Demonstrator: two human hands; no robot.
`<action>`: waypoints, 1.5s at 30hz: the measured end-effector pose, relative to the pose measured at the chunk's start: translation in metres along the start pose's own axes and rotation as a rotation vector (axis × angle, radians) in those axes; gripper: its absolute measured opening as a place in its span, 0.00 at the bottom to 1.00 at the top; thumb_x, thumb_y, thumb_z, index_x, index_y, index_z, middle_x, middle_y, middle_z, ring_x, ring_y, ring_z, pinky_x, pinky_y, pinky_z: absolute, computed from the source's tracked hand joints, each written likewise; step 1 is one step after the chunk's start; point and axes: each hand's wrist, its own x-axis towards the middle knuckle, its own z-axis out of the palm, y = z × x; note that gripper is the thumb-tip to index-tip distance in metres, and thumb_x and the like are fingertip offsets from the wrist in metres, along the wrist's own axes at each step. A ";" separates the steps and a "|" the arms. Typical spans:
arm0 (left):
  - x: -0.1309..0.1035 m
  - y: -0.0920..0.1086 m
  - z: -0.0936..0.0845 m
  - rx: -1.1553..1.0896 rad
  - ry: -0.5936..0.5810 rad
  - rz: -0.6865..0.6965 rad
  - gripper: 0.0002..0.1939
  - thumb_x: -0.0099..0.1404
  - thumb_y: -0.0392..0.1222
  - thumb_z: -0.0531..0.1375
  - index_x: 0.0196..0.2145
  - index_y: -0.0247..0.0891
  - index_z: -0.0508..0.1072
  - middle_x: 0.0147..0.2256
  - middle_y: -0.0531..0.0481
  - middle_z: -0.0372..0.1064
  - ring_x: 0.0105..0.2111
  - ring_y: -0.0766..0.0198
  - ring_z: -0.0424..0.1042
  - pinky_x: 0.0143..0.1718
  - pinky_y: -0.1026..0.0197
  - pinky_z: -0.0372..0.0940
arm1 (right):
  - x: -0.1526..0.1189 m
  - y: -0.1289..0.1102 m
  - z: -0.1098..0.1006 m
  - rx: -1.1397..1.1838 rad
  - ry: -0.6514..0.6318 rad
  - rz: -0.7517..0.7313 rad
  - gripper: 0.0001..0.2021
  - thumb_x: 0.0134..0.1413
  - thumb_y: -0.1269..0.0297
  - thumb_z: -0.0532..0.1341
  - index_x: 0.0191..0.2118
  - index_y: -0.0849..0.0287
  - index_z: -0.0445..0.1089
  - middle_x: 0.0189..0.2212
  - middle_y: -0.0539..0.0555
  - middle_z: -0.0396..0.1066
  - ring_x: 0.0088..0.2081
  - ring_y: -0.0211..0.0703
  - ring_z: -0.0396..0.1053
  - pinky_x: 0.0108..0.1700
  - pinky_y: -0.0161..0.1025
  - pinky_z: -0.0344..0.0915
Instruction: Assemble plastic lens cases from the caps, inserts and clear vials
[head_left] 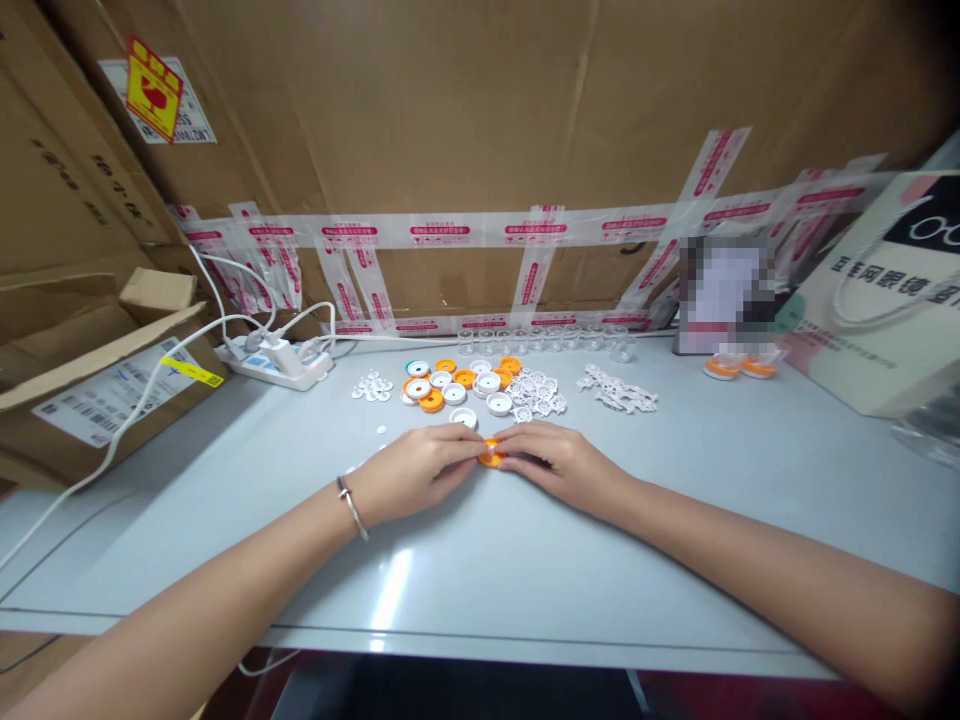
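An orange round part [492,459] lies on the grey table between my two hands. My left hand [424,462], with a bracelet at the wrist, grips its left side with closed fingers. From the right, my right hand [559,458] pinches the same part. Fingertips cover some of it. Just behind the hands are several white round cups [499,403] and orange round cups [432,401]. White lattice pieces [541,392] form a pile to their right, and small white pieces [373,386] lie to their left.
Clear round cups [551,340] line the back by a large cardboard box [465,110]. More white pieces [616,390] lie right of centre. A power strip [281,365] and open carton [112,370] stand left; a paper bag [862,330] stands right.
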 end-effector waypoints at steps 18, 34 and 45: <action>-0.031 -0.070 -0.060 0.004 -0.308 -0.540 0.09 0.55 0.41 0.57 0.33 0.38 0.72 0.33 0.49 0.71 0.32 0.63 0.70 0.33 0.65 0.63 | 0.001 -0.002 -0.003 0.173 -0.073 0.138 0.20 0.50 0.71 0.57 0.50 0.56 0.58 0.50 0.58 0.65 0.51 0.44 0.66 0.53 0.46 0.63; -0.026 -0.071 -0.057 0.062 -0.339 -0.552 0.09 0.56 0.39 0.54 0.31 0.38 0.73 0.29 0.51 0.72 0.29 0.66 0.70 0.30 0.68 0.61 | 0.001 0.001 -0.001 0.131 -0.068 0.114 0.21 0.52 0.69 0.57 0.53 0.54 0.54 0.50 0.57 0.64 0.51 0.44 0.65 0.52 0.46 0.63; 0.004 -0.008 -0.021 -0.041 -0.005 -0.125 0.07 0.62 0.33 0.53 0.34 0.37 0.71 0.31 0.51 0.70 0.31 0.69 0.68 0.35 0.68 0.61 | 0.000 0.004 0.001 0.119 -0.058 0.130 0.21 0.52 0.64 0.59 0.52 0.53 0.55 0.50 0.55 0.65 0.51 0.42 0.65 0.52 0.43 0.63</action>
